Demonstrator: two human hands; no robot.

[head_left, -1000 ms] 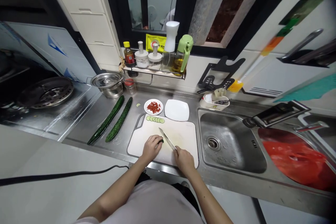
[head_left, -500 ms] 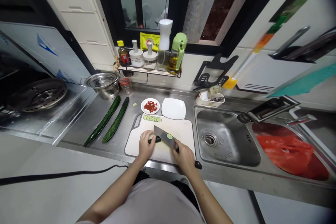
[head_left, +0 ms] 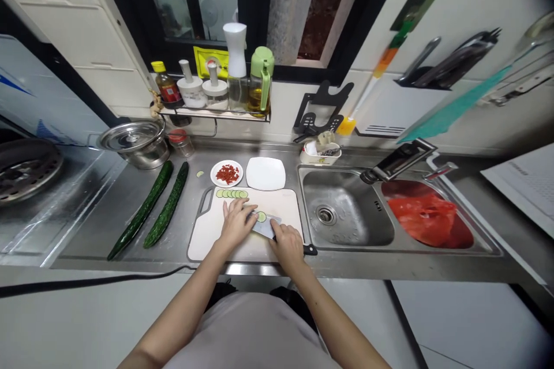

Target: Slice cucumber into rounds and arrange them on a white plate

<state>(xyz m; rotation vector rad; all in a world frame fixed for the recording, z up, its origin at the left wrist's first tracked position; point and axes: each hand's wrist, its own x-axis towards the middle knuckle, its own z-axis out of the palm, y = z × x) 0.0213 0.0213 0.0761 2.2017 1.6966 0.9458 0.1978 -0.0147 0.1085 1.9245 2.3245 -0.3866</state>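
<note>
My right hand is closed around the handle of a kitchen knife, whose blade lies tilted above the cutting board. One round cucumber slice sticks to the blade. My left hand has its fingers stretched and apart, with the fingertips close by that slice; whether they touch it I cannot tell. The cut cucumber piece is hidden from view. Along the board's far edge lies an overlapping row of cucumber slices. A black handle pokes out at the board's right side.
Two whole cucumbers lie left of the board. Behind it stand a plate of chopped red pieces and a white plate. The sink is at right, a lidded steel pot at back left, a condiment shelf above.
My left hand has left the cucumber piece and moved up toward the slice on the blade, its fingers spreading. The blade has turned flatter. The camera view has shifted right.
</note>
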